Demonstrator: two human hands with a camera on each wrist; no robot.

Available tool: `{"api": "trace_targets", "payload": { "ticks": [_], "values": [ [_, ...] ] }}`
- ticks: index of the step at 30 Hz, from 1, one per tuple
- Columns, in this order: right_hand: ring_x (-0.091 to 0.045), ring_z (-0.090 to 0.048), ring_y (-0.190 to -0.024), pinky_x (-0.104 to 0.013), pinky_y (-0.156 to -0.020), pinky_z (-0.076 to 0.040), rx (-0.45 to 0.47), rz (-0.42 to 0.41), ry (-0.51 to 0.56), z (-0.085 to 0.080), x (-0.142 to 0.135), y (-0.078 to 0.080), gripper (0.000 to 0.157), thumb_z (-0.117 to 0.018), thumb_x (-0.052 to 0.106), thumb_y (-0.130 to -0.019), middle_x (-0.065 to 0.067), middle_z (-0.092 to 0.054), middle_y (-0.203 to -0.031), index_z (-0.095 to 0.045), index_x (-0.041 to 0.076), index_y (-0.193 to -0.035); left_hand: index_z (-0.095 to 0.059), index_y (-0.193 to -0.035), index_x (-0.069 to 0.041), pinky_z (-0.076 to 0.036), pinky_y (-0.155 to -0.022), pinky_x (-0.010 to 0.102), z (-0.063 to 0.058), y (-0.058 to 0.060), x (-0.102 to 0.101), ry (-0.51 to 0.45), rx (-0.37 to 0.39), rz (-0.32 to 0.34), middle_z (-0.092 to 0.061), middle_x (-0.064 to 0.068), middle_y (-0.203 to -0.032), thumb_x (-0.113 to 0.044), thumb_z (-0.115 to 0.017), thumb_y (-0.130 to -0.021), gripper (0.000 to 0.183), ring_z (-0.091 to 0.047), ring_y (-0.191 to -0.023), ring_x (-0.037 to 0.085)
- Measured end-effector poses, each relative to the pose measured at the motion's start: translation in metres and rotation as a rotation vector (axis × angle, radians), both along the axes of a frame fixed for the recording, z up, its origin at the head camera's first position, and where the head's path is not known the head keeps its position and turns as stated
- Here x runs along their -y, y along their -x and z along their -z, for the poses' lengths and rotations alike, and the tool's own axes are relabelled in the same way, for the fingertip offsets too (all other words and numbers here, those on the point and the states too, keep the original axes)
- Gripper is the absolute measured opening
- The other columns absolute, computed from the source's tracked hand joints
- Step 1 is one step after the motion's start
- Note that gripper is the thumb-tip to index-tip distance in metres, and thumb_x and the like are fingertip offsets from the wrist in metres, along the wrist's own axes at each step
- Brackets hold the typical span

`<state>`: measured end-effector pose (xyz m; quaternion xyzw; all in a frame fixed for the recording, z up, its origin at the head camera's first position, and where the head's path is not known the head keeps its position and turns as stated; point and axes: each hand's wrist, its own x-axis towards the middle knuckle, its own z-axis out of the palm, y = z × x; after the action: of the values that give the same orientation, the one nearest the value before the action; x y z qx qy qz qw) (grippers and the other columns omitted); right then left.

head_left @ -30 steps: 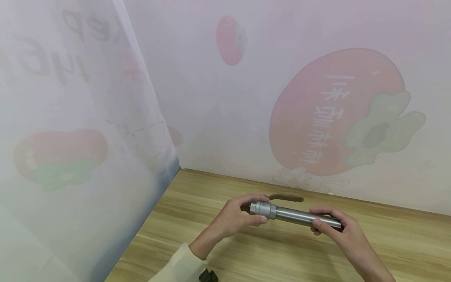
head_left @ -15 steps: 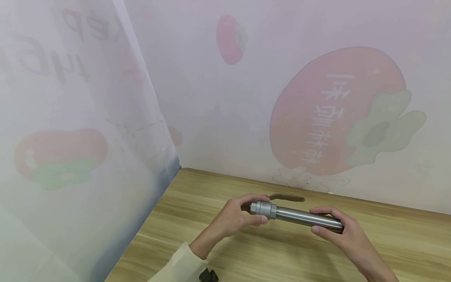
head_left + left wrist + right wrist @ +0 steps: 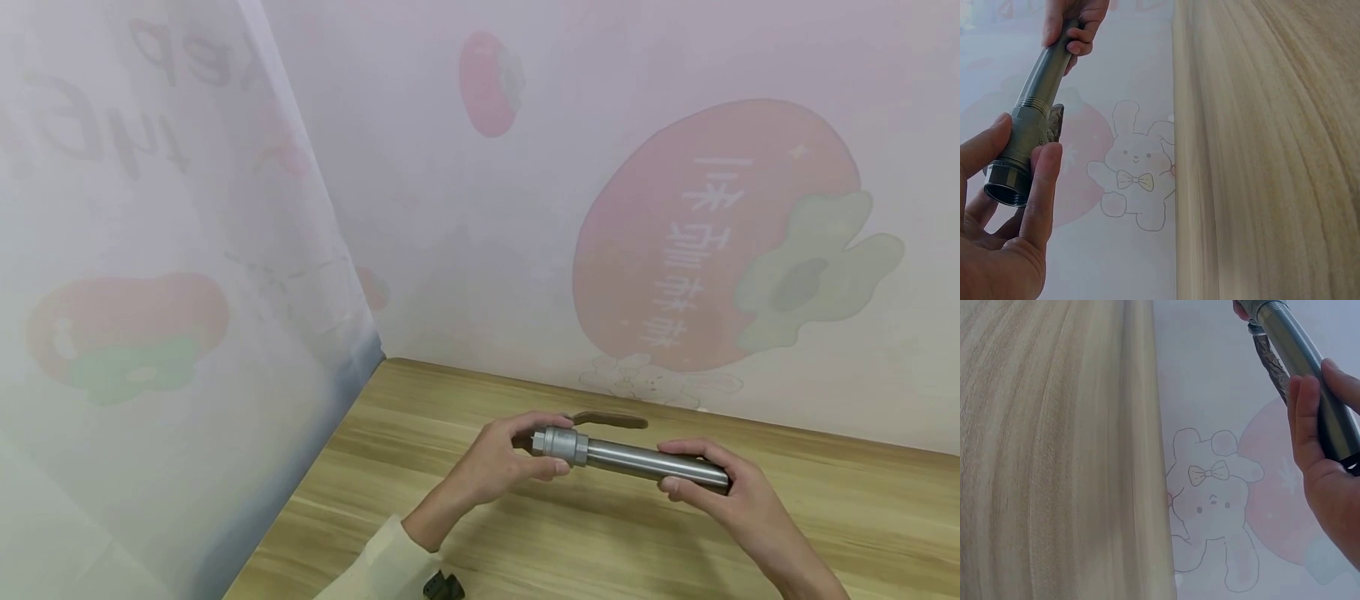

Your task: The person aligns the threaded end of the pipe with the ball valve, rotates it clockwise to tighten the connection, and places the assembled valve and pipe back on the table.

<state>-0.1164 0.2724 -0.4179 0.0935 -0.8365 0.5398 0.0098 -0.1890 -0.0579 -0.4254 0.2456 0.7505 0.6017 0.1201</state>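
My left hand (image 3: 498,467) grips a grey metal ball valve (image 3: 562,447) by its body, thumb on the near side and fingers on the far side. The valve's long handle (image 3: 611,420) points right, along the far side of a steel pipe (image 3: 637,460). Threads (image 3: 1034,104) show where the pipe meets the valve. Around the pipe's right end my right hand (image 3: 738,492) curls its thumb and fingers. In the left wrist view the valve's free end shows a round opening. Valve and pipe are held in line above the table.
Below the hands lies a wood-grain table (image 3: 420,425). Pale printed curtains (image 3: 465,233) stand behind it and at its left. A small black object (image 3: 444,586) shows at the bottom edge, by the left sleeve (image 3: 390,562).
The right hand's thumb and fingers have shifted slightly around the pipe's end, the thumb moving a little left and down. The left hand and the valve stay nearly still.
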Motion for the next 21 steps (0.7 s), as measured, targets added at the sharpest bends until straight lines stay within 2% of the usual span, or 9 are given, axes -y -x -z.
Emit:
{"api": "trace_targets", "payload": {
  "ticks": [4,10,17,21],
  "values": [
    [-0.016,-0.078,-0.099,-0.025,-0.085,-0.062,0.013,0.004,-0.001,-0.0008,0.0000,0.0003,0.039,-0.075,0.016,-0.105,-0.001,-0.080,-0.114,-0.067,0.011,-0.143,-0.074,-0.139,-0.022,-0.067,-0.079,0.031,-0.0002,-0.0004,-0.0001,-0.001,-0.001,-0.002,-0.069,0.010,-0.118,-0.020,-0.090,-0.091,0.050,-0.067,-0.100,0.020],
    [-0.015,-0.078,-0.101,-0.026,-0.087,-0.063,0.045,0.007,0.022,-0.0016,-0.0006,0.0005,0.040,-0.074,0.017,-0.106,-0.001,-0.079,-0.118,-0.067,0.011,-0.144,-0.075,-0.136,-0.028,-0.067,-0.078,0.031,0.0006,-0.0002,-0.0004,0.001,-0.010,-0.004,-0.070,0.009,-0.117,-0.020,-0.090,-0.091,0.048,-0.067,-0.099,0.019],
    [-0.016,-0.078,-0.099,-0.026,-0.086,-0.064,0.055,0.009,0.033,-0.0028,-0.0004,0.0011,0.039,-0.072,0.018,-0.107,-0.002,-0.080,-0.115,-0.067,0.009,-0.145,-0.075,-0.136,-0.030,-0.063,-0.076,0.027,0.0012,0.0001,0.0001,0.025,-0.034,-0.011,-0.071,0.007,-0.118,-0.023,-0.090,-0.091,0.048,-0.066,-0.100,0.019],
    [-0.016,-0.077,-0.097,-0.027,-0.085,-0.065,0.042,0.003,0.037,-0.0020,-0.0001,0.0009,0.038,-0.072,0.017,-0.107,-0.002,-0.080,-0.113,-0.067,0.008,-0.144,-0.075,-0.137,-0.027,-0.064,-0.076,0.027,0.0011,-0.0004,0.0003,0.025,-0.038,-0.007,-0.071,0.006,-0.120,-0.023,-0.090,-0.092,0.048,-0.065,-0.101,0.019]
  ]
}}
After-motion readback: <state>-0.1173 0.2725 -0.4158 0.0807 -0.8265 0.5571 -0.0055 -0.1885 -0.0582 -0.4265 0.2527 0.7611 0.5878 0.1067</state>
